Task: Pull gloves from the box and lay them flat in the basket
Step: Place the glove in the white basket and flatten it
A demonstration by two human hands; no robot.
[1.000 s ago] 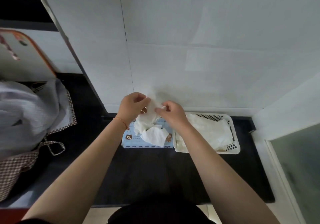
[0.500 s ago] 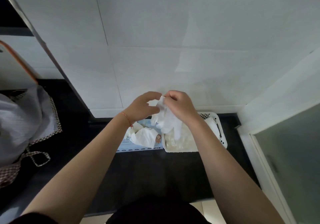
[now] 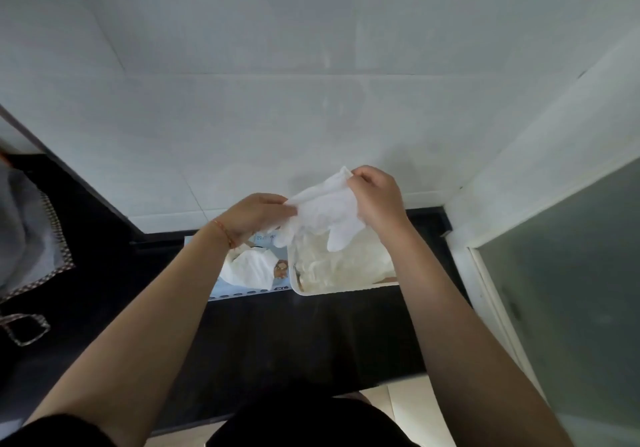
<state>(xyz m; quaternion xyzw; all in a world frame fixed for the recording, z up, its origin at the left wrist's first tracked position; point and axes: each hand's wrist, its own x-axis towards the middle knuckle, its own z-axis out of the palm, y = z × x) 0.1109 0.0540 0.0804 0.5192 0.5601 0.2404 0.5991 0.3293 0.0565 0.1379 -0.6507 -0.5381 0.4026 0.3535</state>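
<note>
Cloth [image 3: 24, 225] at far left on the dark counter [image 3: 294, 335]; left hand [image 3: 254, 218] pinches glove [image 3: 323, 212] cuff edge, right hand [image 3: 375, 197] pinches the other; glove stretched between, fingers pointing down toward basket [image 3: 343, 290]; box [image 3: 249, 273] just left, touching basket, another glove poking out.

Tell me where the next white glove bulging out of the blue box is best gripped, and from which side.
Probably at the top of the crumpled white glove that bulges from the blue cardboard box, pinched from straight above. The bunch stands proud of the opening, so it offers loose folds to pinch. The left hand hovers nearest, but it and the right hand both hold the thin white glove over the white plastic basket.
</note>
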